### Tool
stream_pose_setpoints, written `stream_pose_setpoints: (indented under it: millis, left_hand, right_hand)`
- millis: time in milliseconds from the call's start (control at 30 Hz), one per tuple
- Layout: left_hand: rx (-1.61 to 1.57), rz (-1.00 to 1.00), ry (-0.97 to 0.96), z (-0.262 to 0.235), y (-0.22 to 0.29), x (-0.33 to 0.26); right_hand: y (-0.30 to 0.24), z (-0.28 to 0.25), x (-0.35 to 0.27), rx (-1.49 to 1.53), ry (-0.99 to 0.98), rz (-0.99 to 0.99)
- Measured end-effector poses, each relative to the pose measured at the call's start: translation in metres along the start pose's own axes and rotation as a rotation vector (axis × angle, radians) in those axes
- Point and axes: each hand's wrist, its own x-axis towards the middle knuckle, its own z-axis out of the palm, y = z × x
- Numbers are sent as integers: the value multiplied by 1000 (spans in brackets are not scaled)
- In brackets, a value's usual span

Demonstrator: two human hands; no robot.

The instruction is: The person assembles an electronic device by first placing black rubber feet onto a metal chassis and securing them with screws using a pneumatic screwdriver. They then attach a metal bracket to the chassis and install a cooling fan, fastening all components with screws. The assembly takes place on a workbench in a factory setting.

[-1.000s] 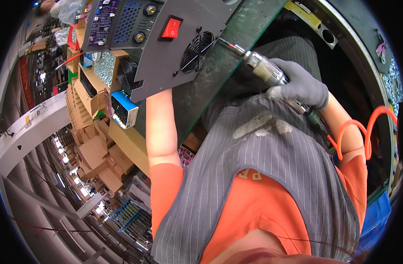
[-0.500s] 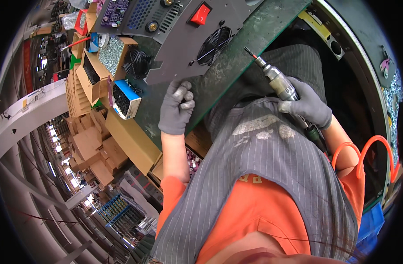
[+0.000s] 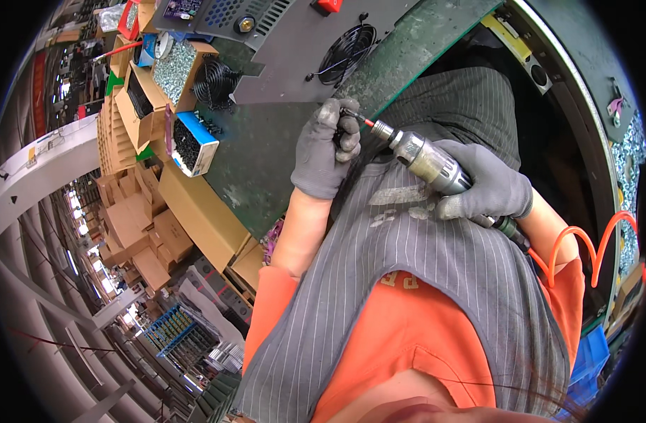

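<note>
A pneumatic screwdriver (image 3: 432, 161) lies in my right hand (image 3: 488, 180), gloved in grey, with the fingers wrapped round its body. Its bit points up and left, reaching the fingertips of my left hand (image 3: 328, 151). That hand, also in a grey glove, is closed, thumb and fingers pinched by the bit's tip. Something small and dark shows there, too small to name. Just beyond the left hand, a grey metal panel (image 3: 287, 67) rests on the green worktop (image 3: 259, 151). A red rocker switch (image 3: 330, 4) and a coiled black cable (image 3: 346, 55) are on the panel.
Left of the panel stand a blue-and-white box of black screws (image 3: 196, 144), a carton of silvery screws (image 3: 175, 74) and a black coil (image 3: 215, 81). An orange air hose (image 3: 583, 236) loops by my right arm. Cardboard boxes (image 3: 143, 225) are stacked at left.
My left hand has moved right, away from the panel's edge, to the screwdriver's bit. The screwdriver has come left and lower in my right hand. The whole view has shifted slightly.
</note>
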Motion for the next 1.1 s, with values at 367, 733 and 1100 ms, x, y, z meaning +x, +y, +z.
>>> stream_pose_setpoints:
  millis: [367,733,1100]
  left_hand:
    - [433,170,89,13,1,4]
    - [1307,271,130,-55,88,-9]
    - [2219,74,682,-115,176,34]
  right_hand:
    - [8,-4,-3,-80,35,-37]
    - [17,-9,-8,80,58,109]
    - [20,0,-9,91,95,126]
